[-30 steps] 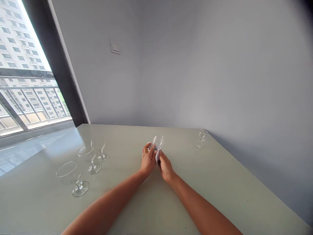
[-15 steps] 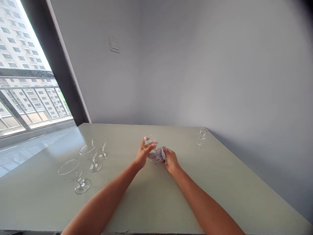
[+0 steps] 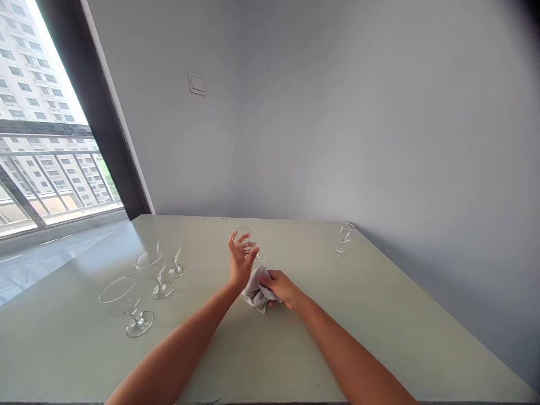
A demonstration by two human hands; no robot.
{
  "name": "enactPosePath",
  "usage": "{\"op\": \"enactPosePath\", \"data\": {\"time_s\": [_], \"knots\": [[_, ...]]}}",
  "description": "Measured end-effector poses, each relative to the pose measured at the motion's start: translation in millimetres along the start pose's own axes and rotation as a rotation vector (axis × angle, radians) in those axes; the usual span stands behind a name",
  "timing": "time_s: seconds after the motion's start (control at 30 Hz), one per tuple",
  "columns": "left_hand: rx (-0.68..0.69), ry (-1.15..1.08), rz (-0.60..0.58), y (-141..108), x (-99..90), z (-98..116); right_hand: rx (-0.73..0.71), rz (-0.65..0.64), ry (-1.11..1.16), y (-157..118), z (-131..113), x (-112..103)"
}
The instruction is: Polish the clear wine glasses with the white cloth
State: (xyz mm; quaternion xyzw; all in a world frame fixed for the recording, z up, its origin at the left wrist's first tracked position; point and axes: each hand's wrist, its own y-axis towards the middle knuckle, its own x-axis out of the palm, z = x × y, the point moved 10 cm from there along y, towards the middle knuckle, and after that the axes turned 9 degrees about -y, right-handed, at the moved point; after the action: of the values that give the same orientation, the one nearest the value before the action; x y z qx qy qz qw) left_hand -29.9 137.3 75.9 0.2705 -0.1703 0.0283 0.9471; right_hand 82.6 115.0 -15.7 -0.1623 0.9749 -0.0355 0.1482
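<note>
A clear stemmed glass (image 3: 244, 239) is in my left hand (image 3: 241, 261), whose fingers wrap round its bowl, above the pale green table (image 3: 270, 360). My right hand (image 3: 282, 288) grips a crumpled grey cloth (image 3: 258, 289), just below and to the right of the held glass. The cloth and the glass appear apart. Three more stemmed glasses stand upright on the left: a near one (image 3: 137, 322), a middle one (image 3: 161, 288) and a farther one (image 3: 177, 269).
Another stemmed glass (image 3: 344, 233) stands near the table's far right corner. Grey walls (image 3: 358, 112) rise behind and to the right, with a switch (image 3: 197, 84) on the back wall. A window with a railing (image 3: 54, 180) is at the left.
My left hand has moved up and left with the glass, tilting it. My right hand has drawn the cloth down and left, away from the glass's foot, and more of the cloth shows.
</note>
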Motion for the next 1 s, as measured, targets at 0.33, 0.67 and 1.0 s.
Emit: {"op": "enactPosePath", "data": {"time_s": [0.33,0.67,1.0], "knots": [[0.147,0.165,-0.247,-25.8,35.0,-0.4,-0.456,0.582,-0.769,-29.9,-70.7,-52.6],[-0.143,0.747,-0.528,-43.4,46.8,-69.4,-0.086,0.723,-0.630,-4.7,-7.3,-134.1],[-0.162,0.811,-0.713,-56.5,61.0,-74.1,0.328,0.915,-0.700,-20.7,63.6,-238.2]]}}
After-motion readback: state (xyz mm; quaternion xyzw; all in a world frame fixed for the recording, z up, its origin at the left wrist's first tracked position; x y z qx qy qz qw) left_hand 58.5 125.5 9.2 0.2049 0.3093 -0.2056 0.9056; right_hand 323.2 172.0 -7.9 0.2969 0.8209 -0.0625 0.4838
